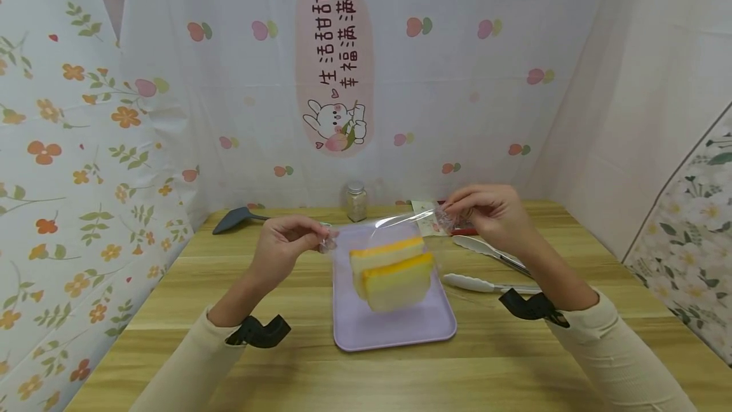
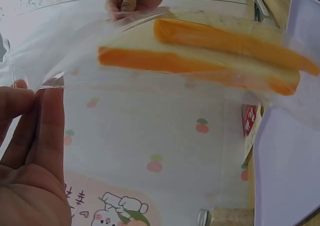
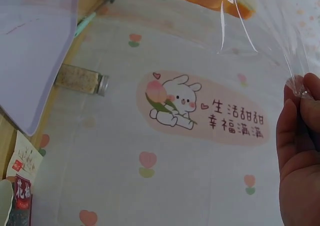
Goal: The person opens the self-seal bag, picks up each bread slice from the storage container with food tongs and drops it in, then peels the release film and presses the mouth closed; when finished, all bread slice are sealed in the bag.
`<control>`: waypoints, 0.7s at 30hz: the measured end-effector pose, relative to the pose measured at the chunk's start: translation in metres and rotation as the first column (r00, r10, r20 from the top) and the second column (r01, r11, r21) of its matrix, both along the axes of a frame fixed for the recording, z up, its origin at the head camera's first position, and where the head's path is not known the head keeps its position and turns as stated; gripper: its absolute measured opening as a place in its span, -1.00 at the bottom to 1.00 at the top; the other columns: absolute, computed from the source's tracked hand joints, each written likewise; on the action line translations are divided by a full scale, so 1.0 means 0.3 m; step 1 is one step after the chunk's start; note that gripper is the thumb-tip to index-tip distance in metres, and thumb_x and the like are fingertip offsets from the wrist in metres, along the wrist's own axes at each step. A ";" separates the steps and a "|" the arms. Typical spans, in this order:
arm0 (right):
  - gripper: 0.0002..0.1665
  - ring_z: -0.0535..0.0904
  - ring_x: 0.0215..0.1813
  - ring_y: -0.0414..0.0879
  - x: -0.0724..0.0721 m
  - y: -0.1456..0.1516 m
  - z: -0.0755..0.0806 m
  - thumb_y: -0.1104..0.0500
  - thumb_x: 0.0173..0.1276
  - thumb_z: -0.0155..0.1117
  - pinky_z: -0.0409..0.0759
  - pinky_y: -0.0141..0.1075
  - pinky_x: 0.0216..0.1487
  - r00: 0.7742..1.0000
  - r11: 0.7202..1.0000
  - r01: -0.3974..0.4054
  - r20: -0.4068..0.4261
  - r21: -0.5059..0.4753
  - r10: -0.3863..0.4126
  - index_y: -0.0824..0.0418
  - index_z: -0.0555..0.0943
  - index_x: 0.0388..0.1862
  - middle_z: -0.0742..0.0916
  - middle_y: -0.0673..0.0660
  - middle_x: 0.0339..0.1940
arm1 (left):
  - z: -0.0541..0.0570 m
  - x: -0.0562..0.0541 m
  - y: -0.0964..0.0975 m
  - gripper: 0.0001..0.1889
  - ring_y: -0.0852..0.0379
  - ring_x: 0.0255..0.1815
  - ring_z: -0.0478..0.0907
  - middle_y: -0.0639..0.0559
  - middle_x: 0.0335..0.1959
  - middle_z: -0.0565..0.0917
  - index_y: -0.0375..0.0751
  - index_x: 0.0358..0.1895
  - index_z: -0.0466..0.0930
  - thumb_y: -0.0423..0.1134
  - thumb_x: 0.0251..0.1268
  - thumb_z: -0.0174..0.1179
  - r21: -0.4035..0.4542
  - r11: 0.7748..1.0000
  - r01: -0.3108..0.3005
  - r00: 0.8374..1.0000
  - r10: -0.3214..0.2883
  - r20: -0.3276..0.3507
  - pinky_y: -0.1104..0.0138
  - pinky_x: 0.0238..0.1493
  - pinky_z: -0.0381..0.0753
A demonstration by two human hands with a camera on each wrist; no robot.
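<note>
Two slices of bread [image 1: 397, 281] with orange-yellow crust edges lie inside a clear plastic bag [image 1: 400, 221]. The bag appears to hang above a light purple tray [image 1: 394, 332]. At the bag's upper left corner, my left hand [image 1: 288, 243] pinches the film between thumb and fingers. My right hand [image 1: 492, 215] pinches the gathered film at the upper right corner. In the left wrist view, the slices [image 2: 200, 49] sit side by side with the film stretched between both hands. The right wrist view shows my right fingertips [image 3: 300, 86] on the crumpled plastic.
Behind the tray stands a small glass jar [image 1: 356, 202] with a metal lid. A grey spatula [image 1: 236, 219] lies at the back left. To the right are white-tipped tongs [image 1: 471, 283] and a red-and-white packet [image 1: 431, 218]. Printed curtains surround the wooden table [image 1: 274, 361].
</note>
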State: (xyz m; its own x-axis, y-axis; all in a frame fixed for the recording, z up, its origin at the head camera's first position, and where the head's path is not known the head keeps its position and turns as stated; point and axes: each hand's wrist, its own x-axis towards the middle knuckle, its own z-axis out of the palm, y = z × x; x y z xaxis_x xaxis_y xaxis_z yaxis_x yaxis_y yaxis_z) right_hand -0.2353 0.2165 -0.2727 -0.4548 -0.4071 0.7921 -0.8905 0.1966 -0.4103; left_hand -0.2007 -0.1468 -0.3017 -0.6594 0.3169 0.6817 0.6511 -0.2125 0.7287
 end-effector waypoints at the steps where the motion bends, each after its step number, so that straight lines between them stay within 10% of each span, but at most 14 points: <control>1: -0.37 0.68 -0.29 -0.22 -0.001 0.001 -0.001 0.75 0.09 -0.15 0.43 -0.48 -0.56 1.000 1.000 -0.002 0.001 0.002 0.002 0.27 0.80 -0.42 0.78 0.15 -0.31 | -0.001 0.000 0.001 -0.71 0.18 -0.27 0.75 -0.01 -0.28 0.79 -0.23 -0.28 0.76 -0.64 0.32 0.11 -0.006 1.000 -0.003 1.000 0.003 0.004 0.35 -0.32 0.69; 12: -0.35 0.70 -0.26 -0.19 -0.007 0.005 -0.006 0.75 0.09 -0.16 0.55 -0.50 -0.45 0.999 0.999 -0.030 0.021 0.035 0.029 0.24 0.79 -0.42 0.77 0.12 -0.30 | -0.001 0.000 -0.002 -0.67 0.21 -0.27 0.71 0.04 -0.24 0.77 -0.17 -0.27 0.78 -0.63 0.33 0.10 -0.079 0.997 0.026 1.000 -0.025 0.009 0.36 -0.20 0.67; 21: -0.36 0.68 -0.26 -0.14 -0.007 0.014 -0.017 0.73 0.15 -0.15 0.55 -0.47 -0.49 0.998 0.997 -0.003 0.068 0.077 -0.002 0.21 0.78 -0.38 0.76 0.07 -0.26 | -0.004 0.002 0.000 -0.89 0.21 -0.30 0.72 0.09 -0.31 0.76 -0.58 -0.32 0.60 -0.65 0.31 0.08 -0.120 0.992 0.037 0.999 -0.032 0.037 0.33 -0.19 0.68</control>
